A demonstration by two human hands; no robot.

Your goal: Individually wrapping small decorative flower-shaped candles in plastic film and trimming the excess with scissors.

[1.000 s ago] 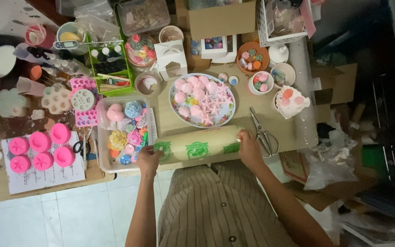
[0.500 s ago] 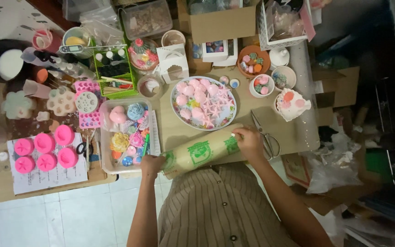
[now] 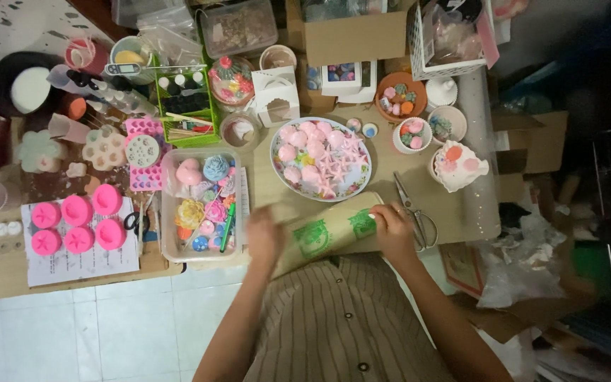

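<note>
A big roll of wrap (image 3: 330, 230) with green pictures on it lay at the near edge of the table (image 3: 277, 185), right in front of the person. Its long way ran across, tilted, with the right end farther off and the left end nearer the person. The right hand (image 3: 392, 228) was closed around the far right end, fingers bent on the rim. The left hand (image 3: 264, 237) was at the near left end, touching the roll. It was blurry, so I could not tell if it was spread or gripping. Each hand was near its own end. A plate (image 3: 321, 159) of pink shapes sat just behind the roll. Scissors (image 3: 414, 211) lay just right of the right hand. A clear tray (image 3: 201, 205) of little colored pieces sat left of the left hand.
</note>
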